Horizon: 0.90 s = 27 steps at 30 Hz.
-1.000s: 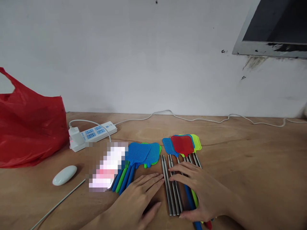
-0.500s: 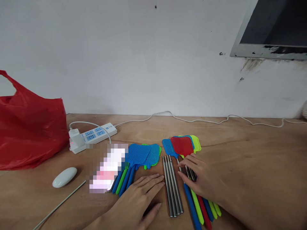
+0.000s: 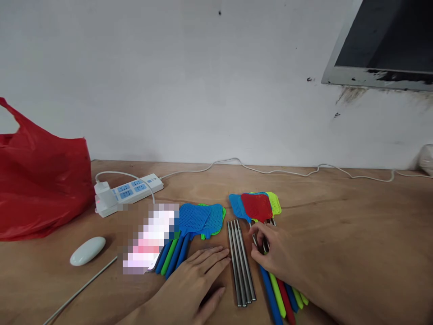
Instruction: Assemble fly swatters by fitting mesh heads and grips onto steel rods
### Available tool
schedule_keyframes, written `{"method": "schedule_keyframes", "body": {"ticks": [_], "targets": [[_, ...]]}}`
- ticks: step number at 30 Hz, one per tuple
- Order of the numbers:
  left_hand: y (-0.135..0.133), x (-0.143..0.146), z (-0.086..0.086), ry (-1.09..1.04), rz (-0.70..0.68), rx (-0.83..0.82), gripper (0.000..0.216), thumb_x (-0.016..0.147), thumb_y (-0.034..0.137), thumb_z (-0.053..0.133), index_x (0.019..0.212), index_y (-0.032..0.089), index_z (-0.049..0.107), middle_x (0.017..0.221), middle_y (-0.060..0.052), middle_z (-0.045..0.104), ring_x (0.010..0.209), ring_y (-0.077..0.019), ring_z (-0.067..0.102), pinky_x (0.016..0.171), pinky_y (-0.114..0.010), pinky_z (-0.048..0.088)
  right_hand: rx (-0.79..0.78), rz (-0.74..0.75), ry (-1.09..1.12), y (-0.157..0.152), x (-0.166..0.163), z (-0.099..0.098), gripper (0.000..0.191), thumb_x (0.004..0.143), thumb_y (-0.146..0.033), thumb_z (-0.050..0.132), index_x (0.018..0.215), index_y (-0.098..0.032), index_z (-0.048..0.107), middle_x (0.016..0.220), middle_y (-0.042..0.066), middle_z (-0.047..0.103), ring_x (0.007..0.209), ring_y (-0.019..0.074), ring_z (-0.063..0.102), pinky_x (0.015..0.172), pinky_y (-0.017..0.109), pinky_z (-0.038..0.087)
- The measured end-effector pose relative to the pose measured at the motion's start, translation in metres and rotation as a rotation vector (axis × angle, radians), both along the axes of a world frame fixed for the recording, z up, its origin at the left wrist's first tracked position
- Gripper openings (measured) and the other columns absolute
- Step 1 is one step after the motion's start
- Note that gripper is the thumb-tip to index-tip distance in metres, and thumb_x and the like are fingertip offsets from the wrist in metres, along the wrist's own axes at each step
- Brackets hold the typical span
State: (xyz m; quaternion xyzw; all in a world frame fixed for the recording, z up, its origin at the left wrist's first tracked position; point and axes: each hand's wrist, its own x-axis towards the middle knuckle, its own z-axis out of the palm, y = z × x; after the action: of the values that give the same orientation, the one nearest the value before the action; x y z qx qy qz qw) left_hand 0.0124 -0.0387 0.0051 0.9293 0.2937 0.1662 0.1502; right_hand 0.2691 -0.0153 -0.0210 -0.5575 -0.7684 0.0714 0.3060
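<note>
My left hand lies flat and open on the wooden table, just left of a bundle of loose metal rods. My right hand pinches the thin metal shafts of a stack of fly swatters with red, blue and yellow-green heads. Their coloured handles stick out below my palm. A second group of fly swatters, with blue and green heads, lies left of my left hand's fingertips.
A red plastic bag stands at the far left. A white power strip with a plugged charger lies behind, its cable running along the wall. A white mouse and a blurred phone-like object lie nearby.
My right hand slid right off the metal rods onto the swatter shafts and closed its fingers on them. The left hand stayed flat. The rods now lie uncovered.
</note>
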Motion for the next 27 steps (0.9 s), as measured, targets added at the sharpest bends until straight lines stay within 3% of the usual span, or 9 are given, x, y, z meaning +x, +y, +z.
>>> {"method": "schedule_keyframes", "body": {"ticks": [7, 15, 19, 21, 27], "targets": [[0.000, 0.002, 0.002, 0.069, 0.004, 0.005, 0.054, 0.091, 0.020, 0.058, 0.144, 0.018, 0.046, 0.146, -0.012, 0.054, 0.133, -0.0276, 0.052, 0.108, -0.046, 0.048, -0.116, 0.026, 0.494, 0.005, -0.002, 0.006, 0.014, 0.072, -0.016, 0.060, 0.084, -0.022, 0.056, 0.062, -0.007, 0.051, 0.049, 0.0107, 0.037, 0.050, 0.025, 0.030], [0.000, 0.001, 0.001, 0.133, -0.009, 0.010, 0.053, 0.095, 0.021, 0.054, 0.146, 0.017, 0.043, 0.150, -0.010, 0.049, 0.137, -0.0267, 0.048, 0.110, -0.047, 0.045, -0.399, -0.007, 1.030, 0.005, 0.001, 0.020, 0.031, 0.068, -0.029, 0.076, 0.096, -0.021, 0.066, 0.070, -0.004, 0.059, 0.061, 0.0116, 0.049, 0.054, 0.023, 0.036], [0.000, 0.001, 0.003, 0.132, -0.011, -0.007, 0.049, 0.095, 0.022, 0.054, 0.143, 0.017, 0.045, 0.148, -0.011, 0.051, 0.136, -0.0266, 0.049, 0.111, -0.046, 0.045, -0.554, -0.142, 1.154, 0.004, 0.001, 0.022, 0.038, 0.064, -0.039, 0.084, 0.095, -0.021, 0.070, 0.059, -0.007, 0.050, 0.045, 0.0060, 0.033, 0.041, 0.019, 0.022], [0.000, 0.002, 0.006, 0.121, -0.009, -0.019, 0.046, 0.094, 0.021, 0.054, 0.139, 0.018, 0.049, 0.145, -0.012, 0.054, 0.133, -0.0262, 0.051, 0.110, -0.044, 0.046, -0.591, -0.132, 1.174, 0.003, 0.000, 0.024, 0.038, 0.064, -0.045, 0.085, 0.089, -0.019, 0.071, 0.056, -0.007, 0.051, 0.041, 0.0043, 0.029, 0.038, 0.018, 0.017], [0.000, 0.003, 0.009, 0.009, 0.007, -0.062, 0.034, 0.094, 0.016, 0.052, 0.127, 0.022, 0.055, 0.129, -0.008, 0.063, 0.119, -0.0231, 0.059, 0.103, -0.038, 0.048, -0.613, -0.005, 1.228, 0.001, -0.002, 0.032, 0.039, 0.074, -0.054, 0.078, 0.081, -0.016, 0.072, 0.066, 0.000, 0.064, 0.042, 0.0041, 0.042, 0.035, 0.016, 0.026]]}}
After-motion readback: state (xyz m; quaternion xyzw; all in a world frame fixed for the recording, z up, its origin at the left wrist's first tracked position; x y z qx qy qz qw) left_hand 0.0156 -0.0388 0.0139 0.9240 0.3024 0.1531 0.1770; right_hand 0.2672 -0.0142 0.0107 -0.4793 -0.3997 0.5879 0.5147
